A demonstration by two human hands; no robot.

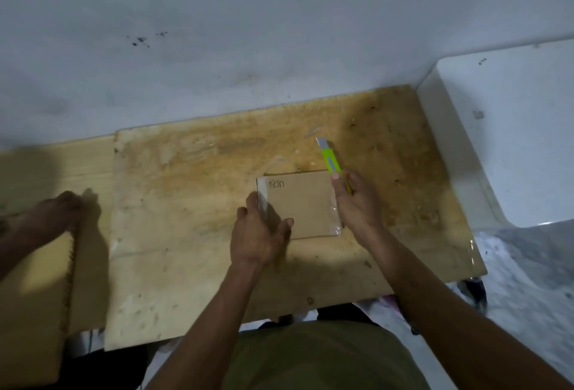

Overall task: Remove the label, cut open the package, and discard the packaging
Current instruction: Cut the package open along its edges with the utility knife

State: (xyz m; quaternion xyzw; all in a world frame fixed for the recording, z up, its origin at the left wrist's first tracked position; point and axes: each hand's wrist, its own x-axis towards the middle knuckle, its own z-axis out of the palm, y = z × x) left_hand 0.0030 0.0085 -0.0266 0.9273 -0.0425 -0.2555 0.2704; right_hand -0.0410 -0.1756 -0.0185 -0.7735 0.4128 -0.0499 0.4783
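A flat brown package (299, 205) lies on the stained wooden desk (192, 191), between the two hands. The left hand (259, 234) rests on its left edge: the fingers (252, 200) lie fairly straight along that edge, and the thumb (287, 224) reaches over onto the brown top, so the hand presses the package down rather than clenching it. Just past those fingers, near the far left corner, there is some handwriting (276, 184) on the package. The right hand (358, 203) is at the package's right edge, its fingers curled round a green knife (331, 161), with one fingertip (335, 176) on the handle. The blade (320, 142) points away from the fingers, up and off the far right corner, clear of the package. Clear plastic (337, 223) shows along the right edge, beside that hand. Far to the left, another hand (66, 203) rests on the desk, blurred.
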